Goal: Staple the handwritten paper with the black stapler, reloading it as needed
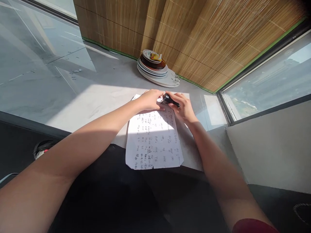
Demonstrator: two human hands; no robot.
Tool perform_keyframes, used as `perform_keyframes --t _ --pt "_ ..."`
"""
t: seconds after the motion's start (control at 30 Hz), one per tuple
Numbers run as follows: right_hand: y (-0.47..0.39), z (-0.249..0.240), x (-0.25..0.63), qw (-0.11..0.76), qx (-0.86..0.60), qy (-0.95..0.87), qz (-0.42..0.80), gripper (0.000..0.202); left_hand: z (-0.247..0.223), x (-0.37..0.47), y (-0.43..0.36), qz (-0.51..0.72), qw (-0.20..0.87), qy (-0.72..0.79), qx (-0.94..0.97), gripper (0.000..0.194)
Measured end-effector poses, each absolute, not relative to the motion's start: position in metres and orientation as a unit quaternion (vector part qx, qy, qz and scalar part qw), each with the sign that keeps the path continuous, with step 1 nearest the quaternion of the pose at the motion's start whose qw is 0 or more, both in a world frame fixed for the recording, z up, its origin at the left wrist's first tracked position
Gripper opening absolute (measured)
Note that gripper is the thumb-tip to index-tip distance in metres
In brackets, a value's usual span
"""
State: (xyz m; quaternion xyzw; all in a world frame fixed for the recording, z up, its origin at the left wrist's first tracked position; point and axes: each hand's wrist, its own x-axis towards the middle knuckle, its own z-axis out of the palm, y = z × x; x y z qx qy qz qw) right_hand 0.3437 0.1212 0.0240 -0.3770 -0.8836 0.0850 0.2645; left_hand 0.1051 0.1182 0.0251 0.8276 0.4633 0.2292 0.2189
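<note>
A white sheet of paper [152, 142] covered in handwriting lies on the ledge, its near end reaching out over the front edge. My right hand [183, 105] is closed around a black stapler [170, 99] at the far end of the sheet. On the other side of the stapler, my left hand [151, 99] grips the paper near its far edge, thumb towards me and fingers curled. Those fingertips are close to the stapler's front end; whether they touch it I cannot tell. Whether there is more than one sheet is also unclear.
Behind the paper stands a stack of plates [153, 69] topped by a small yellow packet [155, 57]. A bamboo blind [145, 26] hangs along the back. Small scraps [76, 70] lie on the ledge at left. A window [269, 71] borders the right side.
</note>
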Motion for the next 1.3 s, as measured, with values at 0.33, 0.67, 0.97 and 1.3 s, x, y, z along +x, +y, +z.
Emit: perform_keyframes --t 0.33,0.67,0.97,1.3 --pt "0.1208 0.0220 0.3404 0.245 -0.377 -0.891 0.063 0.057 0.0228 0.1092 0.1203 0.218 0.218 0.477 0.823 0.046" --pt "0.1226 0.0179 0.3395 0.238 -0.376 -0.894 0.044 0.052 0.0223 0.1083 0.1209 0.221 0.230 0.477 0.819 0.050" --pt "0.1239 0.0227 0.3406 0.229 -0.370 -0.898 0.069 0.056 0.0259 0.1086 0.1169 0.206 0.246 0.493 0.809 0.039" --pt "0.1248 0.0162 0.3361 0.200 -0.385 -0.901 0.011 0.053 0.0257 0.1080 0.1158 0.229 0.252 0.498 0.798 0.034"
